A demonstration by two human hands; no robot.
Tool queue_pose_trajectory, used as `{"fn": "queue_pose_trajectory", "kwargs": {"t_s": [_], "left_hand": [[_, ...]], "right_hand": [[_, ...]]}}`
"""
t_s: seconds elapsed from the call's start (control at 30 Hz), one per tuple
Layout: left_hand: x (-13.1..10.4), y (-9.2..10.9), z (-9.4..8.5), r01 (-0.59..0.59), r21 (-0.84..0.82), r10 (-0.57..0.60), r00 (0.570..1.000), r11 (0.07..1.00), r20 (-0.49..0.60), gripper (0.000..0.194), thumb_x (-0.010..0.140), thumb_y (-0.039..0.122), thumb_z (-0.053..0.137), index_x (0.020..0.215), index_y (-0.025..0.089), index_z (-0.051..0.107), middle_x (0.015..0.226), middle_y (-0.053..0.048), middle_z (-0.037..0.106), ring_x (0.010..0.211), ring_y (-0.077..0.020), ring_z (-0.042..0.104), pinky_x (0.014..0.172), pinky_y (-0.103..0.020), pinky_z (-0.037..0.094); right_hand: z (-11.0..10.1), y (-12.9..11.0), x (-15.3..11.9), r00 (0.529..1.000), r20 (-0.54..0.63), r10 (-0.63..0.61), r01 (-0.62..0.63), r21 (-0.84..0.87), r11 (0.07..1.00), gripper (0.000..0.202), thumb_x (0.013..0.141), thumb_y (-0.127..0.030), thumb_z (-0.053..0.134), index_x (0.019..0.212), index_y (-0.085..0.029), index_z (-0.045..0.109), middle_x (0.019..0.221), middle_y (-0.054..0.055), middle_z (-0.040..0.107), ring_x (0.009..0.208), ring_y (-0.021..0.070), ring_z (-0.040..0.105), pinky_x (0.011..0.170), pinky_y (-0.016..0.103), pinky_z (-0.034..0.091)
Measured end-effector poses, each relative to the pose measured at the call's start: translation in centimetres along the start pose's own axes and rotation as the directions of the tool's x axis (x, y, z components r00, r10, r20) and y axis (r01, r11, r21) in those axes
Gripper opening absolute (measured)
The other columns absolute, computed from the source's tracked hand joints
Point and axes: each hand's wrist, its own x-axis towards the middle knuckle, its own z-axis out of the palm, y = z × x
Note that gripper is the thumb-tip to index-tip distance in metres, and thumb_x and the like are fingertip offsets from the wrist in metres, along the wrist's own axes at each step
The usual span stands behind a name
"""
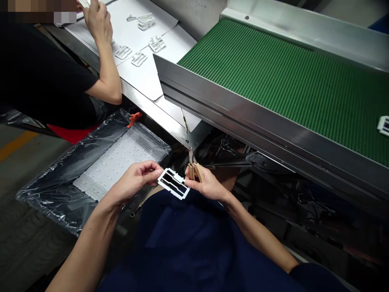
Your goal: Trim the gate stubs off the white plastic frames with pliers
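Note:
A white plastic frame [174,183] with long slots is held between my two hands above my lap. The fingers of my left hand [138,178] pinch its left end. My right hand [206,183] is closed round the tan handles of a pair of pliers or cutters [196,172], their metal jaws pointing up and away from me. The thumb of that hand also touches the frame's right end.
A green ribbed conveyor [273,77] with metal sides runs at the right, carrying a white part [383,126]. White parts [139,59] lie on a paper-covered table [142,83]. A plastic-lined bin [48,178] stands at the left, near a person's arm [107,77].

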Motion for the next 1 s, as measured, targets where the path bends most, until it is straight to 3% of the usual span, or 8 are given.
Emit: {"fn": "queue_pose_trajectory", "kwargs": {"t_s": [0.13, 0.2, 0.33, 0.5, 0.6, 0.73, 0.83, 1.0], "left_hand": [[-0.3, 0.5, 0.7, -0.187, 0.053, 0.187, 0.982, 0.981, -0.008, 0.017, 0.079, 0.032, 0.062, 0.071, 0.017, 0.062, 0.114, -0.010, 0.060, 0.089, -0.0215, 0.058, 0.074, -0.028, 0.045], [-0.5, 0.6, 1.0, -0.222, 0.061, 0.219, 0.974, 0.973, 0.054, 0.016, 0.081, 0.031, 0.059, 0.074, 0.017, 0.062, 0.108, -0.010, 0.062, 0.087, -0.0210, 0.058, 0.074, -0.028, 0.044], [-1.2, 0.6, 1.8, -0.201, 0.111, 0.177, 0.964, 0.973, 0.197, 0.017, 0.084, 0.033, 0.054, 0.083, 0.018, 0.064, 0.090, -0.007, 0.065, 0.077, -0.0190, 0.057, 0.069, -0.027, 0.043], [-2.6, 1.5, 2.8, -0.204, 0.240, 0.144, 0.959, 0.949, 0.245, 0.020, 0.085, 0.032, 0.051, 0.087, 0.020, 0.066, 0.093, -0.007, 0.067, 0.083, -0.0219, 0.060, 0.072, -0.029, 0.045], [-3.0, 2.3, 3.1, -0.220, 0.322, 0.148, 0.961, 0.921, 0.233, 0.018, 0.084, 0.031, 0.051, 0.086, 0.021, 0.066, 0.090, -0.006, 0.068, 0.082, -0.0223, 0.060, 0.071, -0.029, 0.045], [-2.4, 3.3, 3.5, -0.238, 0.347, 0.151, 0.954, 0.907, 0.259, 0.018, 0.083, 0.031, 0.052, 0.082, 0.020, 0.066, 0.080, -0.004, 0.067, 0.074, -0.0207, 0.059, 0.066, -0.028, 0.046], [-1.9, 3.8, 4.0, -0.247, 0.338, 0.157, 0.949, 0.908, 0.274, 0.018, 0.081, 0.031, 0.054, 0.080, 0.019, 0.067, 0.073, -0.003, 0.065, 0.070, -0.0198, 0.057, 0.062, -0.027, 0.045], [-1.7, 4.2, 4.5, -0.283, 0.376, 0.164, 0.934, 0.882, 0.318, 0.019, 0.082, 0.030, 0.051, 0.078, 0.019, 0.066, 0.069, -0.002, 0.063, 0.066, -0.0173, 0.054, 0.059, -0.025, 0.042]], "right_hand": [[0.1, 0.6, -0.1, 0.998, 0.058, -0.017, 0.014, 0.042, 0.999, 0.023, 0.077, -0.029, 0.061, 0.091, -0.019, 0.047, 0.077, -0.002, 0.051, 0.068, 0.0103, 0.046, 0.067, 0.025, 0.040], [0.2, 1.1, -0.2, 0.996, 0.093, -0.017, 0.010, 0.079, 0.997, 0.024, 0.078, -0.031, 0.061, 0.092, -0.018, 0.046, 0.078, -0.001, 0.050, 0.069, 0.0107, 0.046, 0.067, 0.025, 0.040], [0.6, 1.6, -1.4, 0.988, 0.150, 0.028, -0.034, 0.040, 0.999, 0.024, 0.079, -0.033, 0.059, 0.093, -0.018, 0.048, 0.083, 0.000, 0.050, 0.074, 0.0117, 0.047, 0.069, 0.025, 0.040], [-0.1, 0.1, -4.2, 0.987, 0.151, 0.049, -0.002, -0.294, 0.956, 0.023, 0.081, -0.033, 0.057, 0.097, -0.020, 0.049, 0.090, 0.001, 0.056, 0.078, 0.0136, 0.052, 0.072, 0.027, 0.041], [-1.9, -2.3, -5.7, 0.992, 0.128, -0.012, 0.083, -0.566, 0.820, 0.035, 0.076, -0.029, 0.060, 0.108, -0.020, 0.049, 0.100, 0.004, 0.058, 0.087, 0.0167, 0.053, 0.078, 0.029, 0.040], [-4.0, -5.8, -6.5, 0.983, 0.182, 0.021, 0.147, -0.850, 0.506, 0.043, 0.068, -0.021, 0.058, 0.111, -0.020, 0.051, 0.095, 0.006, 0.057, 0.085, 0.0191, 0.050, 0.075, 0.032, 0.038], [-4.6, -7.8, -6.4, 0.975, 0.204, 0.084, 0.165, -0.928, 0.334, 0.043, 0.066, -0.022, 0.056, 0.109, -0.019, 0.053, 0.092, 0.006, 0.056, 0.080, 0.0190, 0.050, 0.070, 0.031, 0.036], [-4.6, -9.6, -5.7, 0.960, 0.240, 0.145, 0.209, -0.958, 0.198, 0.031, 0.066, -0.025, 0.057, 0.096, -0.019, 0.054, 0.080, 0.005, 0.053, 0.069, 0.0172, 0.047, 0.064, 0.030, 0.033]]}}
